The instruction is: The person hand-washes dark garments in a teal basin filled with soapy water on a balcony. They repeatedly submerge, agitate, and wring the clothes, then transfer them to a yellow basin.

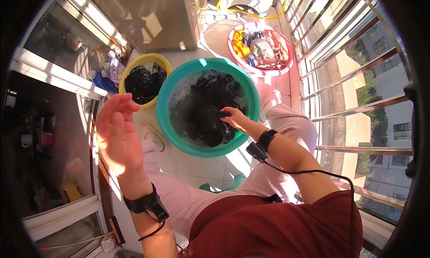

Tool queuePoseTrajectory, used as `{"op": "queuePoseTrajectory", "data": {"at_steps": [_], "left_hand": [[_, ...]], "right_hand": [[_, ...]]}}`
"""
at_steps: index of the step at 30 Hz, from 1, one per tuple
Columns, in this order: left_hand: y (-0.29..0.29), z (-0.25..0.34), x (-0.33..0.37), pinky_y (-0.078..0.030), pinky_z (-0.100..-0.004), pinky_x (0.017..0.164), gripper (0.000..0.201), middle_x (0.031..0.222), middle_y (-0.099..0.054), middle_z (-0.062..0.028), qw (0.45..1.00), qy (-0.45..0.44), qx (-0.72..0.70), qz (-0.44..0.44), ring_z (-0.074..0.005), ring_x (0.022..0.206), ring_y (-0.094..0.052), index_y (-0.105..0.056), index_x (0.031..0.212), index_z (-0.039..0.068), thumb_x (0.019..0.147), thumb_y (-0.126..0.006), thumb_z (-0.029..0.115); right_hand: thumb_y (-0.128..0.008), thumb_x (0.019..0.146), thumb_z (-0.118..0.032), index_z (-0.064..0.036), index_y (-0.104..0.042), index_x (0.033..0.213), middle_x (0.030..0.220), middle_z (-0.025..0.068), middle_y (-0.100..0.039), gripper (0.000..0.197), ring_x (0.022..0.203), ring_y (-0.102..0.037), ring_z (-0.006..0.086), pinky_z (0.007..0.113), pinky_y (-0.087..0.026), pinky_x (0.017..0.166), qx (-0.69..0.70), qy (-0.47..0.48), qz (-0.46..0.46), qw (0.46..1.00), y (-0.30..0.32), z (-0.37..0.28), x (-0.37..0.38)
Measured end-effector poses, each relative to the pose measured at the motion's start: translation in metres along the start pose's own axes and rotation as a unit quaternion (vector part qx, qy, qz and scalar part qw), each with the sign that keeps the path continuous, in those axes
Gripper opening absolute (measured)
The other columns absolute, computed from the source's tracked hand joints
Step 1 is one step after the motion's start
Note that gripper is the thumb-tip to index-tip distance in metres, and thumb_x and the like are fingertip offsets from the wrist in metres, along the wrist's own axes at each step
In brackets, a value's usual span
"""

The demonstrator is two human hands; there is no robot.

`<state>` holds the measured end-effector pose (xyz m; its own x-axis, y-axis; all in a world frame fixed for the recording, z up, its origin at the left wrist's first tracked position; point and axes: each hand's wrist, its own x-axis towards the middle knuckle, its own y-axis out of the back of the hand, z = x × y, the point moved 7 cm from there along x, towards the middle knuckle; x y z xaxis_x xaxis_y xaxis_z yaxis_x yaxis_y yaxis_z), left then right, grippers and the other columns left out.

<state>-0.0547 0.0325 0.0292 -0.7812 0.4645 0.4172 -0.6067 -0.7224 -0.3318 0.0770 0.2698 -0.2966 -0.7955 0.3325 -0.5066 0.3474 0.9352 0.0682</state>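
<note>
Fingertips of the right hand (234,117) buried in the dark wet cloth (208,112), grip itself not readable. Bottom of the teal basin (166,96) hidden under cloth and suds. Beyond the left hand (117,130), yellow basin (130,69) partly covered at its near rim by the raised fingers; contents dark, pattern too small to make out. Left of that, blue and white bottles (105,74) half concealed behind the window frame. Far beyond the right hand, pink basin (233,45) with mixed garments, separate pieces impossible to tell apart. Yellow hose (224,2) cut off by the top edge. Feet mostly hidden below the teal basin.
</note>
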Motion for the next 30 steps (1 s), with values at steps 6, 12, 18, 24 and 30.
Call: {"op": "queuePoseTrajectory", "data": {"at_steps": [6, 12, 18, 24, 30], "left_hand": [[0.001, -0.258, -0.111, -0.044, -0.0354, 0.098, 0.108, 0.14, -0.036, -0.0136, 0.892, 0.33, 0.276, -0.137, -0.0261, 0.124, -0.043, -0.017, 0.15, 0.011, 0.065, -0.083, 0.006], [-0.01, -0.236, -0.071, -0.051, -0.0301, 0.082, 0.043, 0.1, -0.065, -0.0079, 0.964, 0.14, 0.212, -0.074, -0.0196, 0.093, -0.065, -0.059, 0.114, 0.007, 0.075, -0.078, 0.008], [-0.019, -0.152, -0.008, -0.048, -0.0273, 0.077, 0.026, 0.093, -0.068, -0.0073, 0.947, 0.088, 0.299, -0.072, -0.0116, 0.088, -0.062, -0.063, 0.108, 0.001, 0.084, -0.067, 0.005], [-0.025, -0.103, 0.018, -0.048, -0.028, 0.08, 0.021, 0.092, -0.069, -0.008, 0.964, 0.11, 0.243, -0.016, -0.0148, 0.085, -0.063, -0.065, 0.104, -0.001, 0.084, -0.064, 0.006], [-0.044, -0.065, 0.038, -0.045, -0.0244, 0.076, 0.02, 0.089, -0.068, -0.0023, 0.963, 0.131, 0.235, 0.007, -0.0079, 0.083, -0.058, -0.067, 0.1, -0.001, 0.086, -0.068, 0.014]], "right_hand": [[-0.062, 0.087, -0.002, -0.0055, -0.063, 0.106, 0.089, -0.0018, -0.06, 0.019, 0.084, -0.055, 0.0075, 0.024, -0.045, 0.074, -0.022, 0.126, -0.055, 0.99, -0.033, -0.056, -0.014], [-0.065, 0.084, -0.003, -0.0023, -0.064, 0.101, 0.092, 0.004, -0.059, 0.017, 0.09, -0.058, 0.0135, 0.027, -0.047, 0.08, -0.158, 0.298, -0.06, 0.94, -0.04, -0.154, -0.044], [-0.067, 0.086, -0.006, -0.0027, -0.062, 0.111, 0.103, 0.004, -0.061, 0.025, 0.098, -0.059, 0.0141, 0.027, -0.046, 0.087, -0.113, 0.416, -0.102, 0.896, -0.042, -0.24, -0.076], [-0.075, 0.082, -0.027, -0.0152, -0.017, 0.15, 0.153, 0.0062, -0.023, 0.09, 0.142, -0.02, 0.0224, 0.043, -0.017, 0.114, -0.026, 0.437, -0.096, 0.894, -0.009, -0.218, -0.086], [-0.085, 0.07, -0.027, -0.0096, -0.011, 0.151, 0.152, 0.0163, -0.023, 0.11, 0.141, -0.022, 0.0279, 0.038, -0.019, 0.115, -0.144, 0.231, -0.113, 0.956, -0.001, -0.101, -0.026]]}}
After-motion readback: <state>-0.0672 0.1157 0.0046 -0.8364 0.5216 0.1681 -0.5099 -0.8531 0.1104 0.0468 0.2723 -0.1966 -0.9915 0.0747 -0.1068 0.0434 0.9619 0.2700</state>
